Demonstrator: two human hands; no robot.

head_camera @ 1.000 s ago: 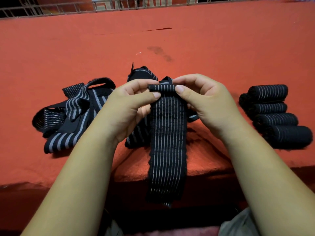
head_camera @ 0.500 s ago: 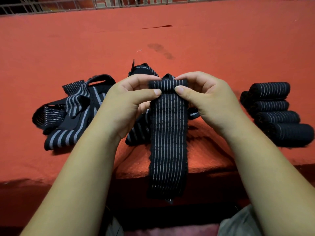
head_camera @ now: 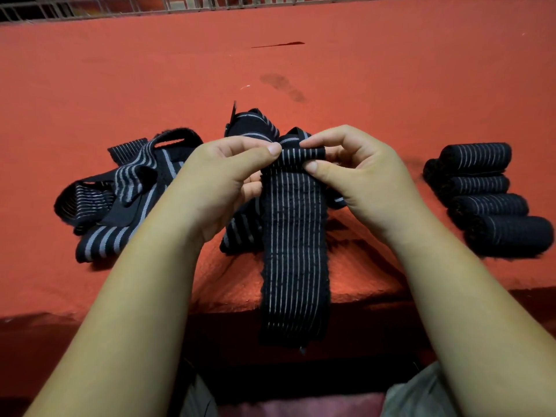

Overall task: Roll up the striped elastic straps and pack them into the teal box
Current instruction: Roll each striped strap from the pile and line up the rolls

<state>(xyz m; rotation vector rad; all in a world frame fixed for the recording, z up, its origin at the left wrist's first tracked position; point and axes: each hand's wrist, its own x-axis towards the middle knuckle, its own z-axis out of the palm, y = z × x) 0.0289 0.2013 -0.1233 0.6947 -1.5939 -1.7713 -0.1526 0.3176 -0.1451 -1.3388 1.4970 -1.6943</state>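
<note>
Black strap (head_camera: 294, 242) overhangs table edge (head_camera: 370, 296), pinched by left hand (head_camera: 222, 185) and right hand (head_camera: 364, 182).

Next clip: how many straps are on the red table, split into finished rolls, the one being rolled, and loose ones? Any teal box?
Finished strap rolls: 4 plainly visible
Strap being rolled: 1
Loose straps in the tangle: at least 2, too tangled to separate
Teal box: 0 in view
Total: at least 7 straps
</note>
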